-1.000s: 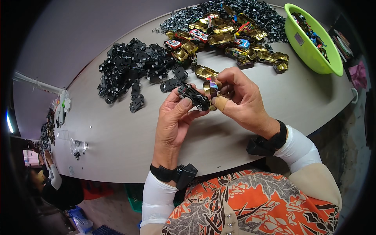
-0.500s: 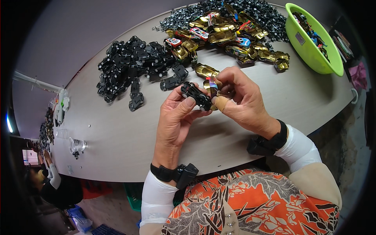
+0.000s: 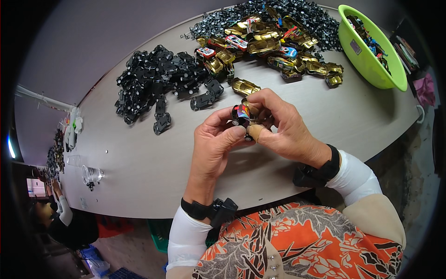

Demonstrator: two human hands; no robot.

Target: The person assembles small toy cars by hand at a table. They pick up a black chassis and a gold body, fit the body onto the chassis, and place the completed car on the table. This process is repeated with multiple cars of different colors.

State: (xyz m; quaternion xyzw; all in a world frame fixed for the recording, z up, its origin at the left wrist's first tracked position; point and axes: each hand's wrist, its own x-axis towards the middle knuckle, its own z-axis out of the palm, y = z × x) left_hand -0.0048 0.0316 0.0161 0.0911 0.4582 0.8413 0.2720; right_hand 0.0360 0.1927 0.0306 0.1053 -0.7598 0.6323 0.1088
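Observation:
Between both hands, above the table, is a small toy car point(image 3: 242, 113) with a colourful patterned body and black wheels. My left hand point(image 3: 209, 144) pinches its near left side with thumb and fingers. The fingers of my right hand point(image 3: 290, 128) close over its other side, the thumb wrapped in a tan bandage. My fingers hide much of the car. Just beyond my hands lies a gold car body shell point(image 3: 245, 87). Black toy car chassis point(image 3: 158, 76) are heaped to the left, with a few loose ones beside the heap. Gold and coloured body shells point(image 3: 265, 45) form another heap at the far side.
Small dark parts point(image 3: 316, 18) are piled at the table's far edge. A lime-green basin point(image 3: 399, 84) with colourful pieces stands at the right. Clear plastic cups point(image 3: 92, 174) are on the left. Another person point(image 3: 69, 223) works at the far left.
The black chassis in my left hand and the patterned body in my right were apart or only just meeting; now they are together as one car. My hands have closed in on each other.

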